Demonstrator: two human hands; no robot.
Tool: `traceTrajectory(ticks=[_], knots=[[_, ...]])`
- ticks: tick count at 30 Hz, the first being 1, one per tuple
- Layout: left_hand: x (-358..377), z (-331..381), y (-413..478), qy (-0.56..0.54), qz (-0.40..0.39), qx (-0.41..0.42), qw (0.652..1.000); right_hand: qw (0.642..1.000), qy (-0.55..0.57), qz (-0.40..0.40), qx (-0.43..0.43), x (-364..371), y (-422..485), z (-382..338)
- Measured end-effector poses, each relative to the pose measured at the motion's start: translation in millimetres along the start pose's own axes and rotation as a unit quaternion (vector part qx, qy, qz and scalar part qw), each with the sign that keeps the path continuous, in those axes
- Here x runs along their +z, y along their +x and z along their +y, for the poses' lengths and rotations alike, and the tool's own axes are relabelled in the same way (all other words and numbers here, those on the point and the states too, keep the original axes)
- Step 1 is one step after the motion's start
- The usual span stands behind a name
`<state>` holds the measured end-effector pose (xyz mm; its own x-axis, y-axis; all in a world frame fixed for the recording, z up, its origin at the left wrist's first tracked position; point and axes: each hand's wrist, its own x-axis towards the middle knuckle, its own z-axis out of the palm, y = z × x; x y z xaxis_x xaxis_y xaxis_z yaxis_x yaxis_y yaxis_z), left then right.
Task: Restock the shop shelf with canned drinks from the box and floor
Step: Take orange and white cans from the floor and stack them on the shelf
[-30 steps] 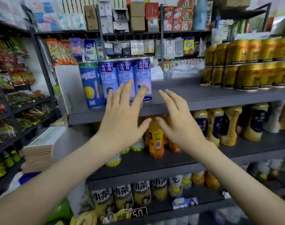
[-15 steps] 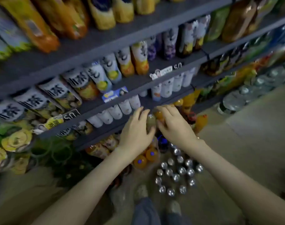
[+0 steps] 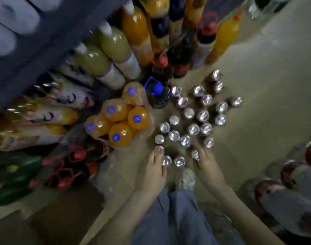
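Many cans (image 3: 193, 119) upright on floor (image 3: 268, 96), centre frame, silver tops up, clustered close. Left hand (image 3: 153, 171) lower centre, fingers down at near edge of cluster, touching can top; grip unclear. Right hand (image 3: 207, 167) just right of it, fingertips on another can top; closure unclear, blurred. Orange bottles (image 3: 119, 121) in shrink-wrap left of cans. Blue-capped dark bottle (image 3: 157, 92) above them. Shelf edge (image 3: 50, 43) upper left. Jeans (image 3: 176, 218) bottom centre.
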<state>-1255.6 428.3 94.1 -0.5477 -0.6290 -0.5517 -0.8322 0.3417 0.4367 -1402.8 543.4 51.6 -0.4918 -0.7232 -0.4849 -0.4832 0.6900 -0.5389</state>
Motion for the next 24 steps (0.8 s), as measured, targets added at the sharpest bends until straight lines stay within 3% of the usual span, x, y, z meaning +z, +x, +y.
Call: traceTrajectory(ticks=[3,10,16,24], knots=[[82.3,-38.4,26.2,0.022,-0.055,-0.011,0.998,0.999,-0.027,-0.035,0.005,82.1,13.9,67.3],[210.0,-96.6,74.3,0.061,-0.05,0.032,0.996,0.994,-0.083,-0.072,-0.013,225.5,39.0,157.7],[252.5,-114.6,95.6,0.155,-0.023,0.102,0.982,0.992,-0.119,-0.025,-0.031,245.5,57.7,162.0],[230.2,-125.3,148.4,0.103,0.1,0.096,0.985,0.989,-0.128,0.055,-0.046,225.0,73.8,144.7]])
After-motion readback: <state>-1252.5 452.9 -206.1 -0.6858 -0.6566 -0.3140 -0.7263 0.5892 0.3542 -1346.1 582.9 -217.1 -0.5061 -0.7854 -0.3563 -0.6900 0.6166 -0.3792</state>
